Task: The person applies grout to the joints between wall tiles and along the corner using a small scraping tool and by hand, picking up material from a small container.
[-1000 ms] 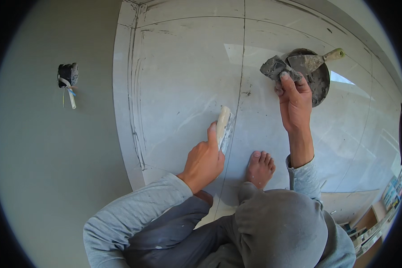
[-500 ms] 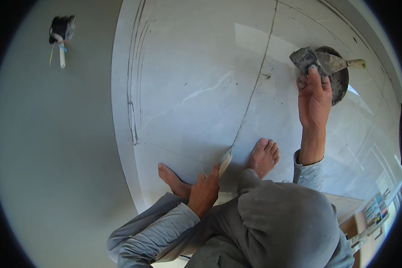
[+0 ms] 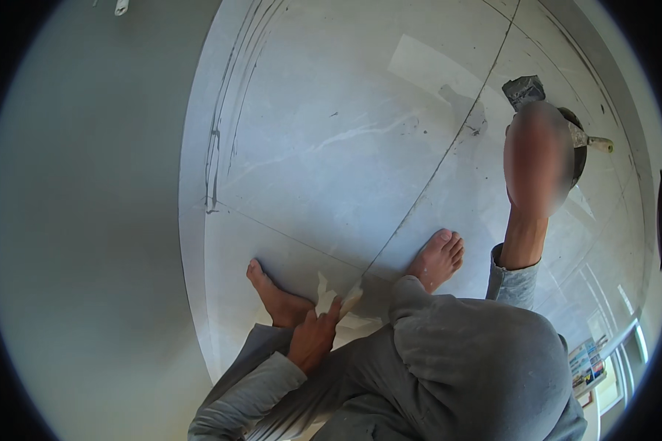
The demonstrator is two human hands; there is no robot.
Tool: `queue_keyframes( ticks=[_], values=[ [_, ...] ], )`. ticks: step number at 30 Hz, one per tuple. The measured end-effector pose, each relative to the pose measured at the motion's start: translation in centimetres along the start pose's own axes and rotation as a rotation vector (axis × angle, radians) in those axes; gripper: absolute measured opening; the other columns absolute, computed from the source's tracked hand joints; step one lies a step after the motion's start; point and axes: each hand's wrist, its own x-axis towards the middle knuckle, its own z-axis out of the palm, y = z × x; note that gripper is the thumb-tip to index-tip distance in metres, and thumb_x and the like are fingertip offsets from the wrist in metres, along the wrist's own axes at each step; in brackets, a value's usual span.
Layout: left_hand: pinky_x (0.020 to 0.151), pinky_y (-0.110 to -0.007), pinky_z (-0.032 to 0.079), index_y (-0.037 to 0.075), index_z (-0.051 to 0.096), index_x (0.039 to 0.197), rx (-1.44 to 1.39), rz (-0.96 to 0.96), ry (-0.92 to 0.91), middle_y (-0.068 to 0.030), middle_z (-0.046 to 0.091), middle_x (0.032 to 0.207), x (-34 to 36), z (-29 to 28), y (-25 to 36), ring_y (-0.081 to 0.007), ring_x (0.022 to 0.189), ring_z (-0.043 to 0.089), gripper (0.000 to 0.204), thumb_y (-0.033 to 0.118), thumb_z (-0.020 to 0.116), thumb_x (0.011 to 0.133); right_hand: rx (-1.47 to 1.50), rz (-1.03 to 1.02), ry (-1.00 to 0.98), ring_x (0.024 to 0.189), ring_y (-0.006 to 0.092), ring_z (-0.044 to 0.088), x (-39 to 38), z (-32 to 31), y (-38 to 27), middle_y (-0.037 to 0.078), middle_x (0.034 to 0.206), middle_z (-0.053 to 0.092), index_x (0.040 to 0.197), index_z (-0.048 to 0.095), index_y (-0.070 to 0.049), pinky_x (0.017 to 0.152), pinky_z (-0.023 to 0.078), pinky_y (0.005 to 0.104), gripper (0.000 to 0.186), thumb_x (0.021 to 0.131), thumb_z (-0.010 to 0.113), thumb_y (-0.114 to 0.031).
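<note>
My left hand (image 3: 315, 339) is closed on an off-white crumpled strip (image 3: 350, 295), perhaps cloth or paper, with pale ends sticking out on both sides of the fingers. One end rests at the thin joint line (image 3: 428, 185) between floor tiles. Out to the right, my right hand (image 3: 537, 158) is smeared by blur. Beyond its fingertips shows a flat spreader (image 3: 524, 90), coated in dark grey paste. Behind that hand, mostly covered, stands a dark round bowl (image 3: 581, 163). A putty knife (image 3: 600, 144) lies across it, handle pointing right.
Glossy light tiles (image 3: 331, 184) carry dark grey smears along the left edge. My bare feet stand on either side of the joint, the left foot (image 3: 276, 294) beside my left hand, the right foot (image 3: 440, 259) farther right. A grey wall (image 3: 103, 220) rises at left.
The view has shifted. My left hand has drawn back toward me along the joint, and more of the pale strip shows. My right hand has come slightly nearer, still at the bowl.
</note>
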Motion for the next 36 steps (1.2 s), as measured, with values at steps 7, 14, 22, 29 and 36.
queue_keyframes(
  ticks=[7,14,22,29,36],
  values=[
    [0.086,-0.046,0.056,0.0,0.038,0.148,-0.407,-0.135,0.177,-0.0281,0.058,0.126,0.4,-7.6,-3.6,-0.045,0.107,0.066,0.076,0.006,0.077,0.082,0.061,0.021,0.015,0.083,0.01,0.057,-0.2,-0.7,-0.4,-0.002,0.097,0.068,0.101,0.066,-0.012,0.075,0.045,0.0275,0.005,0.099,0.07,-0.014],
    [0.095,-0.038,0.051,-0.005,0.041,0.147,-0.552,0.038,0.557,-0.0195,0.054,0.132,17.9,-9.7,-7.4,-0.0304,0.114,0.062,0.074,0.005,0.078,0.085,0.03,0.001,0.124,0.081,0.0085,0.054,-1.7,-2.3,-2.7,-0.003,0.099,0.067,0.111,0.064,-0.012,0.077,0.045,0.0276,0.013,0.1,0.068,-0.018],
    [0.09,-0.033,0.054,-0.004,0.032,0.152,-0.688,0.025,0.791,-0.0196,0.054,0.135,24.3,-12.8,-9.1,-0.0239,0.112,0.063,0.074,-0.003,0.071,0.09,-0.023,-0.009,0.188,0.088,0.0085,0.057,-4.8,-7.8,-4.1,-0.001,0.11,0.069,0.115,0.064,-0.012,0.08,0.047,0.0279,0.018,0.101,0.067,-0.022],
    [0.098,-0.042,0.049,-0.004,0.038,0.149,-0.431,0.008,0.941,-0.0219,0.055,0.134,25.8,-13.3,-7.7,-0.0323,0.117,0.059,0.07,0.006,0.075,0.09,-0.021,-0.04,0.28,0.091,0.0092,0.058,-5.6,-8.7,-4.4,0.0,0.111,0.068,0.116,0.063,-0.012,0.084,0.048,0.0299,0.021,0.101,0.067,-0.024],
    [0.121,-0.062,0.015,-0.007,0.032,0.15,0.072,0.412,0.688,-0.0283,0.028,0.161,29.3,-10.9,3.1,-0.047,0.149,0.026,0.076,0.026,0.064,0.09,-0.037,-0.086,0.231,0.089,0.0089,0.057,-5.3,-8.4,-4.8,0.0,0.108,0.068,0.117,0.062,-0.011,0.084,0.047,0.0302,0.021,0.1,0.068,-0.023]
  ],
)
